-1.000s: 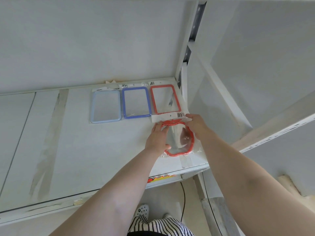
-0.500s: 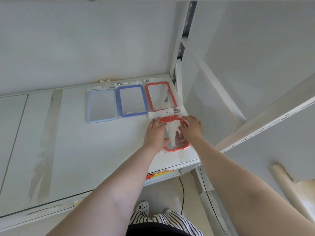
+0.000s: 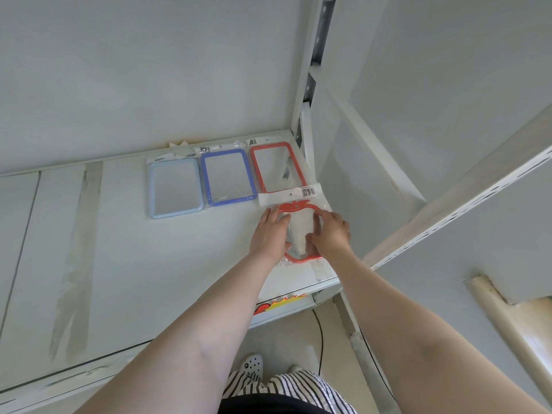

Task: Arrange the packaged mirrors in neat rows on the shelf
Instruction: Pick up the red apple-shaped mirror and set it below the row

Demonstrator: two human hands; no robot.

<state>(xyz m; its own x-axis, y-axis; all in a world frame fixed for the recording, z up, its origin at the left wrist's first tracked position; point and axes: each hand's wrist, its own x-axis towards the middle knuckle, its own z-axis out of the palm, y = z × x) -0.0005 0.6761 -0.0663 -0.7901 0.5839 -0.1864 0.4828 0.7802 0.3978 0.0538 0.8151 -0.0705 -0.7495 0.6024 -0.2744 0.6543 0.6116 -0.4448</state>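
Head view: both hands, left hand (image 3: 270, 234) and right hand (image 3: 330, 234), press flat on the glossy apple-shaped red mirror (image 3: 298, 231) on the white shelf (image 3: 149, 264).

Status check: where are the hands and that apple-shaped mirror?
Left hand and right hand rest flat on apple-shaped red mirror, lying on shelf. Its header card overlaps red rectangular mirror. Nothing in the way.
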